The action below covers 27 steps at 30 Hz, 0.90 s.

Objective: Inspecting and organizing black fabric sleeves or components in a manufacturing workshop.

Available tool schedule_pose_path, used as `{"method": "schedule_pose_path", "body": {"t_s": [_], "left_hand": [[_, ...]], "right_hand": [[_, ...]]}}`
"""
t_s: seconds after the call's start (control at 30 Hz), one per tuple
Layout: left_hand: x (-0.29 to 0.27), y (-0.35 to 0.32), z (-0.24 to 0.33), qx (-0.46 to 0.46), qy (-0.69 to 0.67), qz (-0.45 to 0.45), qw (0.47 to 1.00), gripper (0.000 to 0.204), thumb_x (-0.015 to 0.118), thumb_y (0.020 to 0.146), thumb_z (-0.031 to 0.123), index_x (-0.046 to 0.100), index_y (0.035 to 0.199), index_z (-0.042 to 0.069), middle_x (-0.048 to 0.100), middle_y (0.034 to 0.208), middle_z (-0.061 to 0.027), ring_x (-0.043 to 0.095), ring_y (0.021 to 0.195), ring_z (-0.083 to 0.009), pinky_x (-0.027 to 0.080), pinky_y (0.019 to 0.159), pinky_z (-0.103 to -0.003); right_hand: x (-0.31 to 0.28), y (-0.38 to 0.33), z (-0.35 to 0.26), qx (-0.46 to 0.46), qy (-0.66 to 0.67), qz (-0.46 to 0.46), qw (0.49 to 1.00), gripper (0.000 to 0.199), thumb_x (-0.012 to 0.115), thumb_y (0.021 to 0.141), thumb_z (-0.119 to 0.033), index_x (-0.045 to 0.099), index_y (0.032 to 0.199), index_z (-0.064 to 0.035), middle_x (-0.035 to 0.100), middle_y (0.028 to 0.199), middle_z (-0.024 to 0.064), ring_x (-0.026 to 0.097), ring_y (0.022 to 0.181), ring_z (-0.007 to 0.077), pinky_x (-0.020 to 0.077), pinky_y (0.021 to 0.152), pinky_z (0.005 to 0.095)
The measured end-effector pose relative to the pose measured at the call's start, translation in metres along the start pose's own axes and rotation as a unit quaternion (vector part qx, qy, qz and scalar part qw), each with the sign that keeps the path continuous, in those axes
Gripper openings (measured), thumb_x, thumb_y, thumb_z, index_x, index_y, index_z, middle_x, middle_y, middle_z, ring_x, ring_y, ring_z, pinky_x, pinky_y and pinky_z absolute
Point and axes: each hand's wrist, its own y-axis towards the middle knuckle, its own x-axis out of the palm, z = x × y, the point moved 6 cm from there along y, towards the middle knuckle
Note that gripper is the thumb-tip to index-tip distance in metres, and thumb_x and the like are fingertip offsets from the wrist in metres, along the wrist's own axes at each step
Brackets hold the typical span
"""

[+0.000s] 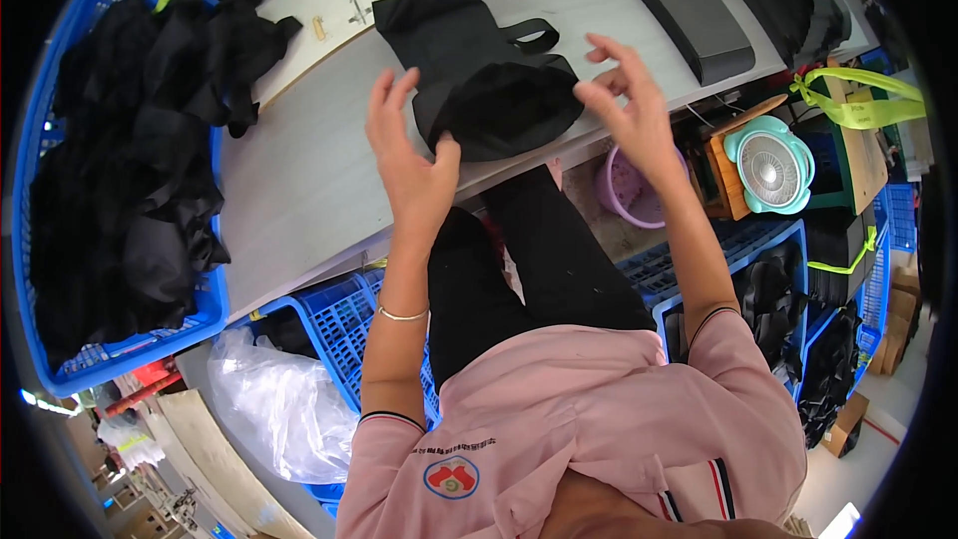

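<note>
A black fabric bag-like piece with a small strap loop lies on the grey tabletop in front of me. Its near end gapes in a dark, rounded opening. My left hand is at the left side of that opening, fingers spread, its thumb over the fabric edge; whether it touches cannot be made out. On the other side my right hand hovers by the right edge with fingers apart and curved. Neither hand grips anything.
A blue basket heaped with black fabric pieces stands left. Flat black panels lie at the table's far right. Beneath the right side are a purple bucket, a turquoise fan and blue crates. Clear plastic sits lower left.
</note>
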Motion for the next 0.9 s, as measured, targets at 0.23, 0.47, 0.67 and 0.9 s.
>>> {"method": "schedule_pose_path", "body": {"t_s": [0.23,0.47,0.67,0.9], "left_hand": [[-0.016,-0.025,0.012,-0.007,-0.064,0.111,0.992,0.062,0.069,0.083,0.002,0.044,0.14,0.002,0.041,0.15,-0.0172,0.043,0.136,-0.0294,0.038,0.106,-0.041],[-0.011,-0.072,0.015,-0.076,-0.18,0.135,0.971,0.049,0.065,0.086,-0.004,0.052,0.132,0.001,0.049,0.144,-0.0147,0.049,0.131,-0.0245,0.041,0.103,-0.035],[0.017,-0.095,0.027,-0.115,-0.279,0.057,0.952,0.041,0.061,0.09,-0.004,0.055,0.13,0.0,0.054,0.14,-0.0128,0.057,0.117,-0.0177,0.046,0.096,-0.031],[0.035,-0.113,0.041,-0.14,-0.346,-0.013,0.928,0.042,0.062,0.09,-0.006,0.054,0.131,-0.002,0.056,0.133,-0.01,0.059,0.109,-0.0139,0.048,0.089,-0.026]], "right_hand": [[-0.115,0.05,0.088,0.002,-0.459,0.188,0.868,0.041,0.079,0.08,-0.032,0.071,0.113,-0.0089,0.064,0.113,0.0095,0.061,0.103,0.0292,0.05,0.087,0.0383],[-0.155,0.066,0.144,0.183,-0.235,0.119,0.947,0.031,0.074,0.082,-0.033,0.077,0.103,-0.0104,0.071,0.1,0.0077,0.068,0.089,0.0235,0.0522,0.08,0.0342],[-0.141,0.068,0.125,0.085,-0.397,0.097,0.909,0.036,0.077,0.077,-0.038,0.075,0.096,-0.0086,0.069,0.099,0.0088,0.068,0.091,0.0271,0.0528,0.079,0.039],[-0.147,0.079,0.125,0.144,-0.375,0.036,0.915,0.032,0.077,0.077,-0.035,0.075,0.091,-0.0071,0.072,0.093,0.0115,0.069,0.085,0.0311,0.0533,0.076,0.0394]]}}
